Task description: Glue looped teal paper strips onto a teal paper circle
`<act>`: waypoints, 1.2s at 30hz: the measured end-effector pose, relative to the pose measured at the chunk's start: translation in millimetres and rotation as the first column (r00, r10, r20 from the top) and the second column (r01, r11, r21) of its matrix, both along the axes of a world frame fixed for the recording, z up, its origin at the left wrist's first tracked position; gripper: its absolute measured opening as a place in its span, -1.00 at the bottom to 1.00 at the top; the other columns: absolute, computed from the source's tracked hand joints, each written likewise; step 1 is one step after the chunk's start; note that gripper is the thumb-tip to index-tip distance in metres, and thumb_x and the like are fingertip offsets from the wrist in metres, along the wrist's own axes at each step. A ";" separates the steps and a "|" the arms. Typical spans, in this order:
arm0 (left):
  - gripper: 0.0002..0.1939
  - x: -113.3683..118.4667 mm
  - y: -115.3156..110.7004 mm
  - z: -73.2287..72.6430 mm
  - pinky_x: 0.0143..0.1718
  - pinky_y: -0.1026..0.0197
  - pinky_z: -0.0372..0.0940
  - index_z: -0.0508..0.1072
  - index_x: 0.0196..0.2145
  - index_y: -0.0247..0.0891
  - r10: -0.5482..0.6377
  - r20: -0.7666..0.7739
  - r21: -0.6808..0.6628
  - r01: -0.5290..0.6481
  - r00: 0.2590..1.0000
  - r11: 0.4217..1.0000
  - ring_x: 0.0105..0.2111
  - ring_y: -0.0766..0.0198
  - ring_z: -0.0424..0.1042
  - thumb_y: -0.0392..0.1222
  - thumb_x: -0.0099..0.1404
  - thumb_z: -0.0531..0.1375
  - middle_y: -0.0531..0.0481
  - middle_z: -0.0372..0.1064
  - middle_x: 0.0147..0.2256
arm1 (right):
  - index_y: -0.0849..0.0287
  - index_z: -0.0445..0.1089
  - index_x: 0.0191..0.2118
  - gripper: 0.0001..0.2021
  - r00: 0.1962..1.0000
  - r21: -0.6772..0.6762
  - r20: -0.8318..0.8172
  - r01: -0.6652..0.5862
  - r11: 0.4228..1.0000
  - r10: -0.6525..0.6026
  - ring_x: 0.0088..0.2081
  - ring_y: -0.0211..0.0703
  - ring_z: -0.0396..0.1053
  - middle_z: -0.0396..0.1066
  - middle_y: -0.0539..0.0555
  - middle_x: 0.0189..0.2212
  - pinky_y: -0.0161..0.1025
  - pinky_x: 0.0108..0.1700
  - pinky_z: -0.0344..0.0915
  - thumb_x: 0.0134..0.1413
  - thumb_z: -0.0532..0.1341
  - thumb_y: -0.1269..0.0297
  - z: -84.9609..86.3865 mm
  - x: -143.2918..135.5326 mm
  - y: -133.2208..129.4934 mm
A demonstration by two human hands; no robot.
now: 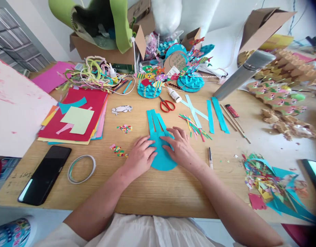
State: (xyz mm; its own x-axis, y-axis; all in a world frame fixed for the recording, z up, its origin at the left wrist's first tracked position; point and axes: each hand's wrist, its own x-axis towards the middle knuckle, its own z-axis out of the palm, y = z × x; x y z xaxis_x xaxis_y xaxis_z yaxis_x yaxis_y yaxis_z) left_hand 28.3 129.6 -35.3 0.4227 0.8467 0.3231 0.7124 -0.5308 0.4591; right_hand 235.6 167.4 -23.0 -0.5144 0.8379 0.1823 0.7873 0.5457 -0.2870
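Note:
A blue paper piece [163, 160] lies flat on the wooden table, rounded at the near end, with three blue strips [154, 120] fanning out at its far end. On its left edge rest the fingertips of my left hand [140, 155], fingers spread a little. My right hand [182, 146] lies over its right side, fingers apart and touching the paper and the base of the right strip. Neither hand grips anything. Red scissors [167, 105] and a white glue bottle [174, 95] lie beyond the strips.
Left: stacked coloured paper [52, 128], a phone [44, 175], a tape roll [81, 169] and confetti [118, 150]. Right: thin paper strips [196, 127], a pen [210, 157], a tilted grey cylinder [240, 77] and paper scraps [266, 181]. Finished-looking blue crafts [149, 90] stand behind.

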 end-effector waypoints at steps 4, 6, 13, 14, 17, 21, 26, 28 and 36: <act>-0.82 -0.2 0.1 0.9 0.21 -0.19 0.23 0.57 -0.16 -0.25 -0.019 -0.015 -0.004 0.019 1.000 1.000 0.16 -0.01 0.30 -0.25 0.37 0.17 -0.12 0.47 0.01 | 0.12 0.45 0.06 -0.68 1.000 -0.010 -0.015 0.023 1.000 -0.023 0.24 0.27 0.00 0.21 0.28 0.17 0.21 0.11 0.22 0.25 0.11 0.24 -0.7 -1.7 -0.4; -0.81 0.0 0.3 1.4 0.21 -0.19 0.23 0.56 -0.13 -0.25 -0.028 -0.024 -0.011 0.028 0.999 1.000 0.18 -0.02 0.28 -0.24 0.37 0.17 -0.12 0.46 0.03 | 0.13 0.44 0.06 -0.67 0.999 -0.013 -0.026 0.031 0.999 -0.032 0.24 0.27 0.00 0.21 0.29 0.17 0.22 0.11 0.22 0.26 0.11 0.24 -1.3 -1.6 -0.8; -0.77 0.2 2.4 0.6 0.22 -0.22 0.22 0.53 -0.07 -0.29 -0.059 -0.022 -0.017 0.059 0.998 0.998 0.21 -0.04 0.24 -0.24 0.39 0.14 -0.12 0.45 0.06 | 0.14 0.44 0.07 -0.67 0.997 -0.020 -0.075 0.033 0.999 -0.035 0.24 0.27 0.01 0.22 0.29 0.16 0.25 0.14 0.20 0.25 0.11 0.25 -5.8 0.1 -1.7; -0.77 0.1 2.7 0.0 0.22 -0.22 0.22 0.52 -0.06 -0.30 -0.060 -0.016 -0.012 0.060 0.998 0.998 0.21 -0.03 0.24 -0.24 0.40 0.14 -0.12 0.45 0.07 | 0.14 0.44 0.06 -0.67 0.996 -0.017 -0.085 0.034 0.999 -0.035 0.24 0.27 0.02 0.22 0.29 0.16 0.25 0.13 0.20 0.25 0.12 0.25 -6.5 0.4 -1.9; -0.75 -0.3 3.4 -1.5 0.22 -0.21 0.23 0.51 -0.04 -0.32 -0.058 -0.008 0.002 0.058 0.998 0.998 0.22 -0.03 0.22 -0.24 0.41 0.12 -0.12 0.43 0.09 | 0.14 0.45 0.06 -0.68 0.994 -0.011 -0.103 0.035 0.999 -0.036 0.23 0.27 0.03 0.23 0.29 0.15 0.25 0.11 0.22 0.25 0.12 0.25 -8.0 1.5 -2.2; -0.76 -1.1 5.0 -2.4 0.21 -0.23 0.24 0.52 -0.06 -0.35 -0.062 -0.019 0.016 0.062 0.998 0.998 0.22 -0.07 0.21 -0.25 0.40 0.14 -0.13 0.43 0.09 | 0.16 0.45 0.06 -0.68 0.994 -0.008 -0.110 0.029 1.000 -0.030 0.23 0.27 0.03 0.23 0.29 0.15 0.24 0.12 0.22 0.25 0.13 0.24 -9.6 3.4 -1.7; -0.78 -2.6 6.5 -1.7 0.20 -0.24 0.26 0.53 -0.08 -0.30 -0.059 -0.027 0.018 0.059 0.998 0.998 0.21 -0.07 0.24 -0.25 0.40 0.14 -0.10 0.46 0.06 | 0.17 0.46 0.05 -0.68 0.992 0.005 -0.121 0.025 1.000 -0.024 0.22 0.24 0.04 0.25 0.29 0.13 0.21 0.15 0.21 0.24 0.14 0.26 -11.0 4.9 -1.3; -0.77 -3.0 6.6 -1.3 0.20 -0.24 0.26 0.54 -0.08 -0.31 -0.059 -0.027 0.016 0.060 0.998 0.998 0.21 -0.07 0.23 -0.25 0.40 0.13 -0.10 0.46 0.06 | 0.18 0.46 0.05 -0.68 0.992 0.009 -0.122 0.023 1.000 -0.022 0.22 0.24 0.04 0.25 0.29 0.13 0.21 0.16 0.20 0.24 0.14 0.26 -11.2 5.4 -1.6; -0.76 -2.2 6.2 -1.1 0.21 -0.24 0.24 0.53 -0.05 -0.33 -0.069 -0.041 0.013 0.070 0.997 0.997 0.22 -0.07 0.21 -0.24 0.40 0.13 -0.12 0.44 0.08 | 0.18 0.45 0.06 -0.67 0.994 -0.010 -0.101 0.036 0.999 -0.037 0.23 0.25 0.03 0.25 0.30 0.14 0.22 0.13 0.21 0.25 0.12 0.24 -9.1 6.9 -3.0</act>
